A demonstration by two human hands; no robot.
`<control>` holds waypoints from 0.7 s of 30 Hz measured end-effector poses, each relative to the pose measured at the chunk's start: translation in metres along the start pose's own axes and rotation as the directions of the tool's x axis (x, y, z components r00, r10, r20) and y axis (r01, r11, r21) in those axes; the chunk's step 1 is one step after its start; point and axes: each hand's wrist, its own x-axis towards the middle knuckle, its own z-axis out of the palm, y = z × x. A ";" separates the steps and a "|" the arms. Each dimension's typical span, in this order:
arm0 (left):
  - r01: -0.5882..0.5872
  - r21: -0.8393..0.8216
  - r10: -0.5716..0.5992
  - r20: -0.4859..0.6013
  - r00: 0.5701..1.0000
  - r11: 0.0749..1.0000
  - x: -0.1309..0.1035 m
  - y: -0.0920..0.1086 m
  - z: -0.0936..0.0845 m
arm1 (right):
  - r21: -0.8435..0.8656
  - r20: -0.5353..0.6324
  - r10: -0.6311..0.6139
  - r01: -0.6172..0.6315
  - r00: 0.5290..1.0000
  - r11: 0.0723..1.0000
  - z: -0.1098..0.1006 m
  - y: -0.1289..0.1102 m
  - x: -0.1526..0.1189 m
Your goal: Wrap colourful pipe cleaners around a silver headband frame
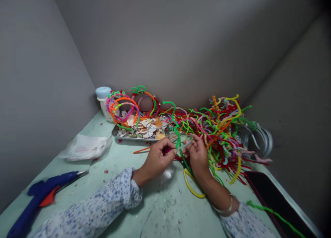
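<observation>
My left hand (160, 157) is closed in a pinch at one end of a thin grey headband (186, 144), where a green pipe cleaner (174, 118) meets it. The pipe cleaner stands up wavy above the fingers, and another length hangs below them. A bit of magenta shows in the left fingers. My right hand (199, 157) grips the headband farther along its curve. Beneath the hands lie scissors with yellow handles (192, 188), partly covered by my right hand.
Behind sits a metal tray (129, 138) of shells, with colourful wrapped headbands (124, 102) and a blue-lidded jar (102, 93). Pipe cleaners (219, 121) pile up at right, beside bare headbands (263, 141) and a dark phone-like slab (276, 200). Left are a blue glue gun (49, 186) and plastic packet (85, 147).
</observation>
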 end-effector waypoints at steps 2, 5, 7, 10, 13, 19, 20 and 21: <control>0.000 -0.017 0.000 0.020 1.000 1.000 0.000 -0.001 0.000 | -0.023 0.005 0.020 -0.020 1.000 1.000 0.000 0.002 0.001; 0.004 -0.039 -0.003 0.036 0.999 0.999 0.000 -0.002 0.000 | -0.045 -0.005 0.032 -0.032 0.999 0.998 0.000 0.001 0.001; 0.006 -0.052 -0.004 0.039 0.999 0.999 0.000 -0.003 0.000 | -0.053 -0.015 0.028 -0.028 0.999 0.998 0.000 0.000 0.001; 0.012 -0.061 -0.008 0.057 0.998 0.998 -0.001 -0.005 0.001 | -0.061 -0.048 0.021 -0.024 0.999 0.998 0.000 -0.002 0.002; 0.021 -0.065 -0.017 0.069 0.997 0.998 -0.001 -0.007 0.001 | -0.076 -0.086 0.008 -0.015 0.996 0.997 -0.001 -0.002 0.004; 0.046 -0.147 -0.044 0.018 0.999 0.988 0.000 -0.008 -0.001 | -0.119 -0.092 -0.084 0.073 0.992 0.990 -0.002 -0.002 -0.002; 0.061 -0.169 -0.060 0.013 0.998 0.984 0.001 -0.008 -0.001 | -0.154 -0.044 -0.113 0.105 0.993 0.983 -0.002 -0.002 -0.004; 0.076 -0.188 -0.075 0.010 0.997 0.979 0.001 -0.007 -0.001 | -0.181 0.015 -0.149 0.149 0.989 0.972 -0.002 -0.002 -0.007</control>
